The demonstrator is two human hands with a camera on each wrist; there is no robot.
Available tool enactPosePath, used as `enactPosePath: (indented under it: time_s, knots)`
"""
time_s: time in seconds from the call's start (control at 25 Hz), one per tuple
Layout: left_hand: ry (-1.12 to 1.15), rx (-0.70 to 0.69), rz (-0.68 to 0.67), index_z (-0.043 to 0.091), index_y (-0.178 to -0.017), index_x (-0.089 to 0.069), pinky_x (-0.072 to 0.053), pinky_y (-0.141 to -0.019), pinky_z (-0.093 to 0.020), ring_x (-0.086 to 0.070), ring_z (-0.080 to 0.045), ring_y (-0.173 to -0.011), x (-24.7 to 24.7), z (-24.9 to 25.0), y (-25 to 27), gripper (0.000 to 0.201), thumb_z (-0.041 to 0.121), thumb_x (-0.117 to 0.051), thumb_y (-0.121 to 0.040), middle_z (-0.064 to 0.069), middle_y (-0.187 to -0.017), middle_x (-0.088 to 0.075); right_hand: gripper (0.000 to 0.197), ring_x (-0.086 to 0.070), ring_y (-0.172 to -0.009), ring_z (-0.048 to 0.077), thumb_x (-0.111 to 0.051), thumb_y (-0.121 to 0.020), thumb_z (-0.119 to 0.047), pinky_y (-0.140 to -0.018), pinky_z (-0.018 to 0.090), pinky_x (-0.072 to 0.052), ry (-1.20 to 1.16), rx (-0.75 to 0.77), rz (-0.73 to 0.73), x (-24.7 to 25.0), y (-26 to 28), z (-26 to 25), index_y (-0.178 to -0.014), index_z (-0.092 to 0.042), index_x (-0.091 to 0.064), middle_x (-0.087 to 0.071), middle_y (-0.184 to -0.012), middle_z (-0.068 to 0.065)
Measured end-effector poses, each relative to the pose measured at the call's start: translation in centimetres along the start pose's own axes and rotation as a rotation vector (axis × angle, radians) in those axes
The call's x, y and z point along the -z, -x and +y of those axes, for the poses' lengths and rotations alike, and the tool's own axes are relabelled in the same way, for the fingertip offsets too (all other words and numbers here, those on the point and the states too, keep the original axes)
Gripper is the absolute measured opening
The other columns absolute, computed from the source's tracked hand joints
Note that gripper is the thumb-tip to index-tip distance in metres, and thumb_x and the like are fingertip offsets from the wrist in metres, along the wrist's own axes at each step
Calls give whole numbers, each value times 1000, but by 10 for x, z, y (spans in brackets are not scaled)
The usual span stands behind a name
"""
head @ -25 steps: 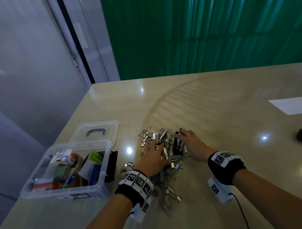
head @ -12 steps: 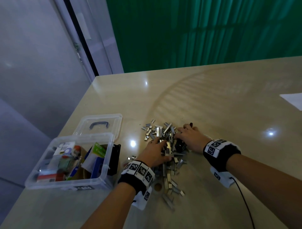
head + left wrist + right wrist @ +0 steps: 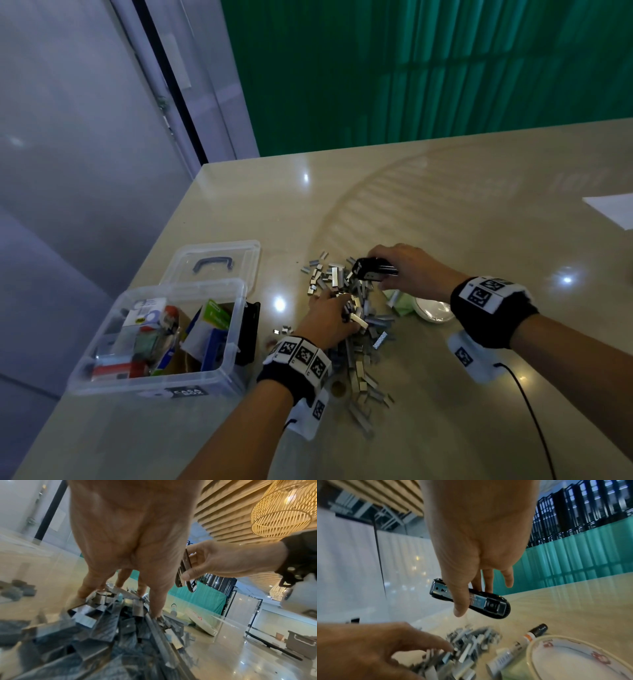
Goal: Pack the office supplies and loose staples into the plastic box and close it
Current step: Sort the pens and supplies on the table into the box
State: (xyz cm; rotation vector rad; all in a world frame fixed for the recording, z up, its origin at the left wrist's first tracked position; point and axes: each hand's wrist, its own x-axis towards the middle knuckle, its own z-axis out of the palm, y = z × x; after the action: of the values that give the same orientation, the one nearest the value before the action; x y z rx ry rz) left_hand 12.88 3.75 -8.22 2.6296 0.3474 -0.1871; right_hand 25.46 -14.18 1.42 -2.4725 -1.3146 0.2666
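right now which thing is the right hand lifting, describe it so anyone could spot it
On the beige table, right of the clear plastic box, lies a heap of loose staples. Just above its far edge the right hand grips a black stapler, the only dark, long thing among silver bits.

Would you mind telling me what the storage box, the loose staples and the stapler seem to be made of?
Storage box: clear plastic, since its contents show through the walls. Loose staples: bare metal, grey with bright glints. Stapler: likely a black plastic shell with a shiny metal underside, held in the right hand.
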Motion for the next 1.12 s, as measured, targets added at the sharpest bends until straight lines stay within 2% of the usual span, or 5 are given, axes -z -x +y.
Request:
enactPosePath:
  time_s: [0.12,0.24,0.56,0.76,1.12]
  knots:
    - [96,-3,131,21,-124,-65,-39,-110,-47,-33,-33,-139,18,19,16,39,34,-69,-88,-9,-147,-40,42,-58,-92,17,-73,-89,-39,-71,28,-45,-140,4,39,10,6,-14,-124,-27,-53,-61,-102,-4]
    - [351,-57,347,12,-118,-68,-54,-86,-34,-65,-19,-97,53,37,32,25,14,-53,-98,-3,-111,-66,37,-57,-87,15,-70,-92,-38,-70,27,-46,-152,37,53,9,10,-30,-120,-25,-50,-59,-103,-2]
    - [770,-51,422,14,-114,-62,-63,-61,-41,-73,-17,-77,136,22,102,31,35,-69,-92,-7,-99,-70,43,-64,-81,7,-70,-89,-46,-66,32,-54,-254,198,116,-3,-5,-116,-111,-34,-36,-64,-95,-7]
    - [767,-102,491,16,-114,-63,-63,-70,-37,-72,-18,-87,181,-31,158,22,17,-69,-93,-10,-102,-69,37,-65,-81,3,-69,-85,-55,-68,23,-51,-490,300,17,2,-19,-185,-112,-34,-57,-67,-95,-12]
    - [779,-94,516,19,-123,-60,-60,-87,-35,-70,-14,-102,205,-91,192,40,12,-75,-87,-5,-107,-73,18,-71,-79,25,-78,-85,-34,-75,45,-55,-665,199,-70,-18,-49,-251,-93,-18,-74,-74,-83,8]
